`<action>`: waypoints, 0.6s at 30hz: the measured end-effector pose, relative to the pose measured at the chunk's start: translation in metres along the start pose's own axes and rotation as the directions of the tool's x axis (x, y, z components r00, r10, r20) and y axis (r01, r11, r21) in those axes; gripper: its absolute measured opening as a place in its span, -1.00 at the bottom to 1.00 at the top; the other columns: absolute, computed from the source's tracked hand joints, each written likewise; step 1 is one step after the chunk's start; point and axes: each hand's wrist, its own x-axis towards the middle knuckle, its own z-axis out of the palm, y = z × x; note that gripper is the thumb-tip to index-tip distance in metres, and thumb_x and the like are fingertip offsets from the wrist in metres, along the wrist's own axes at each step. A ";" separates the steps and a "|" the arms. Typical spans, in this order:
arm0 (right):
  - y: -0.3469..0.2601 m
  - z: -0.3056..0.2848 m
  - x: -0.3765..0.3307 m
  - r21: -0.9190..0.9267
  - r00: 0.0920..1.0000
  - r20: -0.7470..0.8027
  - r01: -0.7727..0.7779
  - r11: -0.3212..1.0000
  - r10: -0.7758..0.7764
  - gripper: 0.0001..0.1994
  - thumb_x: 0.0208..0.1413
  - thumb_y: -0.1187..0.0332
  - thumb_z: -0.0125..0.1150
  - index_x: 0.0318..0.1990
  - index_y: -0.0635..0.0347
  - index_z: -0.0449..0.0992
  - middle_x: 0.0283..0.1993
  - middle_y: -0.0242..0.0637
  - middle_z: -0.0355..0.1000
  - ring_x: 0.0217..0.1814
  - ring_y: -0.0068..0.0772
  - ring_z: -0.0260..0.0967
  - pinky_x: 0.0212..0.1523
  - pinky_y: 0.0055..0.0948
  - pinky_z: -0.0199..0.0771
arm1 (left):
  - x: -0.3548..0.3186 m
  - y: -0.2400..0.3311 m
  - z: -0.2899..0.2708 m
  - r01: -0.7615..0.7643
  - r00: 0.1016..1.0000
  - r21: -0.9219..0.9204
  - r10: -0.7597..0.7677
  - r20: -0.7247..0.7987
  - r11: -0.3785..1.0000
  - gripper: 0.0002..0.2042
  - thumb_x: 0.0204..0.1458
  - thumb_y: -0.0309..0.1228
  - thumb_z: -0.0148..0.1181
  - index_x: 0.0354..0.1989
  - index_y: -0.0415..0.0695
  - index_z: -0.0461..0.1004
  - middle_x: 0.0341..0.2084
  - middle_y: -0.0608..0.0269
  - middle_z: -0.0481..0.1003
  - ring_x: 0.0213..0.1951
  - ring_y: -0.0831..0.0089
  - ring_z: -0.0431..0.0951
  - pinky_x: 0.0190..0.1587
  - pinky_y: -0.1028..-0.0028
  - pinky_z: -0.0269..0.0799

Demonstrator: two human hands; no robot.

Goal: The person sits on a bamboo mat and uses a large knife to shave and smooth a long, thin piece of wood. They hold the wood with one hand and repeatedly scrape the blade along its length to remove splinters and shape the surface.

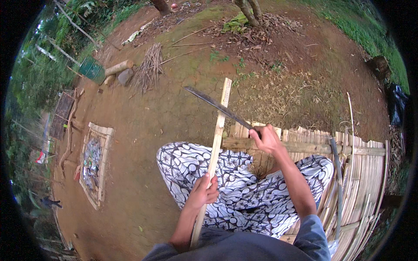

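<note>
My left hand (203, 191) is closed round the lower part of a long pale bamboo strip (214, 156). The strip slants up and away from my body, its far end over the bare ground. In my right hand (266, 138) is a machete (213, 102), gripped by its handle, most of which my fingers hide. Its dark blade points to the far left and crosses the strip near the strip's upper end, seemingly touching it. My crossed legs, in black-and-white patterned trousers (252, 209), lie beneath both hands.
I sit on a slatted bamboo platform (361, 182) with loose strips and a grey pole (337, 187) on its right. Curled shavings (278, 98) litter the ground ahead. To the left are a framed pit of litter (104, 165), a stick pile (149, 65) and a green drum (92, 69).
</note>
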 end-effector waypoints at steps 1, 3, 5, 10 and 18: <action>-0.004 0.004 -0.002 0.009 0.995 -0.017 0.103 0.995 -0.103 -0.48 -0.02 -0.13 -0.03 -0.49 0.21 0.54 -0.71 -0.05 0.34 -0.61 -0.03 0.36 -0.47 -0.20 0.39 | 0.001 -0.002 -0.008 -0.009 0.999 -0.047 0.011 0.052 0.999 -0.67 0.24 -0.08 -0.34 -0.38 -0.07 0.19 -0.77 0.53 0.00 -0.78 0.74 -0.08 -0.76 0.66 -0.15; -0.013 0.023 -0.025 0.023 0.958 -0.039 0.285 0.958 -0.284 -0.47 0.00 -0.12 -0.06 -0.55 0.23 0.49 -0.77 -0.11 0.28 -0.64 -0.05 0.30 -0.48 -0.21 0.34 | 0.004 -0.005 -0.010 0.000 0.995 -0.097 0.010 0.100 0.995 -0.67 0.24 -0.07 -0.34 -0.38 -0.06 0.19 -0.77 0.54 0.00 -0.79 0.74 -0.09 -0.76 0.66 -0.15; -0.035 0.022 -0.039 -0.023 0.887 0.056 0.460 0.887 -0.459 -0.48 -0.02 -0.13 -0.05 -0.58 0.22 0.47 -0.73 -0.10 0.31 -0.66 -0.01 0.28 -0.53 -0.20 0.32 | 0.010 -0.004 -0.005 0.005 0.996 -0.092 0.003 0.087 0.996 -0.67 0.23 -0.07 -0.33 -0.38 -0.06 0.20 -0.78 0.54 0.00 -0.79 0.74 -0.08 -0.76 0.66 -0.15; -0.005 0.010 -0.005 0.033 0.873 -0.005 0.487 0.873 -0.488 -0.33 0.01 -0.31 -0.27 -0.67 0.11 0.46 -0.85 -0.35 0.18 -0.83 -0.34 0.07 -0.73 -0.29 0.15 | 0.004 -0.003 0.000 0.020 0.999 0.021 -0.021 0.026 1.000 -0.67 0.23 -0.06 -0.31 -0.38 -0.06 0.18 -0.77 0.54 -0.02 -0.78 0.74 -0.09 -0.77 0.66 -0.15; -0.024 0.017 -0.025 -0.045 0.851 0.019 0.525 0.850 -0.524 -0.45 -0.03 -0.17 -0.04 -0.62 0.22 0.40 -0.76 -0.18 0.27 -0.70 -0.08 0.24 -0.59 -0.19 0.28 | 0.003 -0.005 -0.006 0.013 0.997 -0.037 -0.010 0.081 0.999 -0.67 0.21 -0.04 -0.28 -0.37 -0.05 0.18 -0.75 0.54 -0.02 -0.79 0.73 -0.08 -0.77 0.67 -0.15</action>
